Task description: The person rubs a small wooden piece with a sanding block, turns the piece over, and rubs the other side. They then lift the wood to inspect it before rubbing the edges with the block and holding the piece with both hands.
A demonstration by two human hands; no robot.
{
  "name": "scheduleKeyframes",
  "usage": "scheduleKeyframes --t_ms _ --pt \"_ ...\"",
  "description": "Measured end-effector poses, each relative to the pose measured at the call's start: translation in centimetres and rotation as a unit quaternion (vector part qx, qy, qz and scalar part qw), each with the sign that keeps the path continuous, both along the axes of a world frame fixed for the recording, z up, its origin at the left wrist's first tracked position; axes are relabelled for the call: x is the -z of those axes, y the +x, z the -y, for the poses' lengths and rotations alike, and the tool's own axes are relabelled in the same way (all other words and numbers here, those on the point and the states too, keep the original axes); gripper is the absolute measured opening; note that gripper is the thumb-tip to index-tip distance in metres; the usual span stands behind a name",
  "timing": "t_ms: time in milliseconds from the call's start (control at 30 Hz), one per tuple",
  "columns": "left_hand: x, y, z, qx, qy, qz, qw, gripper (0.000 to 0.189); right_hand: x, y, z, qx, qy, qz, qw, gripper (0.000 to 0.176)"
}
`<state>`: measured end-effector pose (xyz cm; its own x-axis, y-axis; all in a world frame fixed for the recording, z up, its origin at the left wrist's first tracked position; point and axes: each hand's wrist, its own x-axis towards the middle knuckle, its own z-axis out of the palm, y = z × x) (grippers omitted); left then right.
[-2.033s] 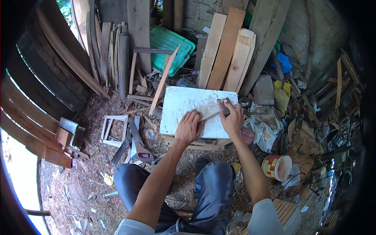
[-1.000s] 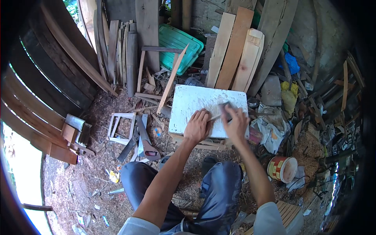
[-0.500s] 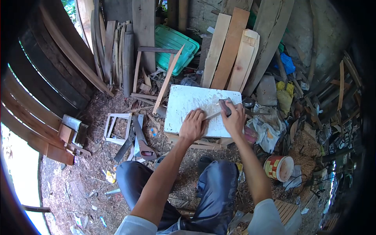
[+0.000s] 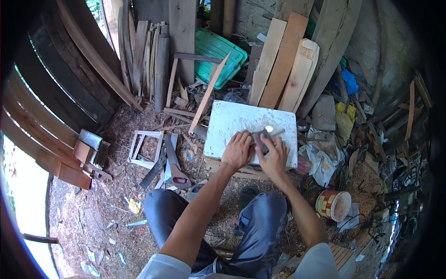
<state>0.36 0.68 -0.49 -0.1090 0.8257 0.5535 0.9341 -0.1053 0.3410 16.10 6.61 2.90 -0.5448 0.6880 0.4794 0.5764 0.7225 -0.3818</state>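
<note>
**Head view: a block [image 4: 264, 142] lies across a slim stick [image 4: 278, 133], between two hands**

We see the stick on the white board [image 4: 227, 118], its long axis slanting from beside the left hand [image 4: 238, 149] toward the far right. Its bare end points past the fingers of the right hand [image 4: 274, 160]; its other end is hidden. The block sits over the stick, just beside the left hand's fingertips, with its own long axis running roughly away from the person, so the two cross.

The right hand is clamped on the block, thumb on the near left side and fingers over the top. The left hand lies palm down, fingers close together; we cannot tell whether they grip the stick.

Beyond both hands, the board's white top is scuffed and marked. Further past them, planks [image 4: 282, 65] lean upright, and a green crate [image 4: 218, 53] rests tilted to their left. Well left of the left hand, we find a saw [image 4: 179, 179] and a wooden frame [image 4: 141, 163] on the littered floor [image 4: 93, 209]. Right of the right hand are a crumpled white bag [image 4: 320, 167] and, nearer the person, a bucket [image 4: 327, 204] tipped over.
</note>
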Motion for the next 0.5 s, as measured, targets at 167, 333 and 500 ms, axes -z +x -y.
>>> scheduleKeyframes --t_ms 167,333,500 --pt "-0.3 0.1 0.2 0.0 -0.031 0.022 0.999 0.032 -1.0 0.4 -3.6 0.088 0.004 0.032 0.996 0.041" --pt "-0.4 0.3 0.1 0.007 -0.03 0.034 0.999 0.032 -0.4 -0.7 -3.3 0.088 0.016 -0.001 0.996 0.037" --pt "-0.5 0.1 0.3 0.005 -0.024 0.031 0.999 0.03 -0.6 0.1 -1.7 0.005 0.019 0.01 1.0 0.034"
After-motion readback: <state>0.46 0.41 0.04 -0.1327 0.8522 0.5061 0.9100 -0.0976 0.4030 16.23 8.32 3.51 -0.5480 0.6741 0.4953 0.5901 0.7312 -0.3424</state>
